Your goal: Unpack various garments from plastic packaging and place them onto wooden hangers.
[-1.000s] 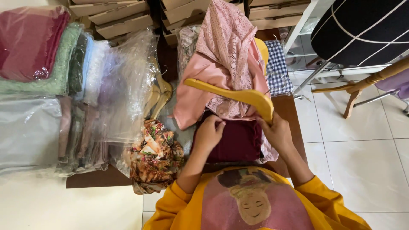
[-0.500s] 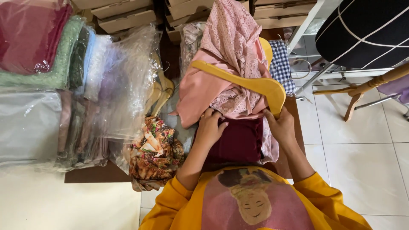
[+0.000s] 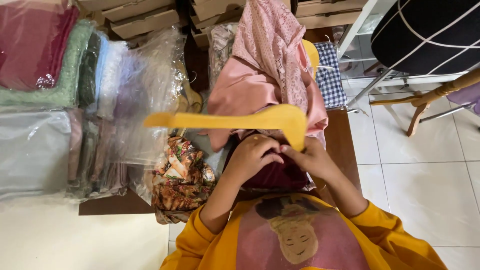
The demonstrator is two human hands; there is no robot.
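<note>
left hand (image 3: 252, 155) and right hand (image 3: 311, 159) sit together, fingertips meeting, both pinched on the top edge of a dark maroon cloth (image 3: 280, 176) that lies bunched on the counter (image 3: 345, 145) right in front of the person's chest. right hand looks to also be touching the lower end of a yellow wooden hanger (image 3: 235, 120); can't tell whether it grips the hanger or the hanger just rests against the knuckles.

step in hand, as i read it: gathering the maroon piece at its edge, with the hanger hovering flat across just above it. a next move would need both hands to keep the cloth edge taut and the hanger end freed, since the fabric is soft and will slump.

materials: maroon cloth looks thick, matte, velvety. hanger is smooth, curved, rigid. behind it a pink satin-like garment (image 3: 245, 95) with a pink lace layer (image 3: 270, 45) draped on top, open mesh pattern. left of the hands a folded floral print fabric (image 3: 180, 175), orange and brown. further left, stacks of folded cloth in crinkly clear plastic bags (image 3: 140, 95). blue checked cloth (image 3: 329, 75) at the right, cardboard boxes (image 3: 145, 15) at the back, dark wooden chair with black cushion (image 3: 425, 35) on the tile floor (image 3: 425, 175).
</note>
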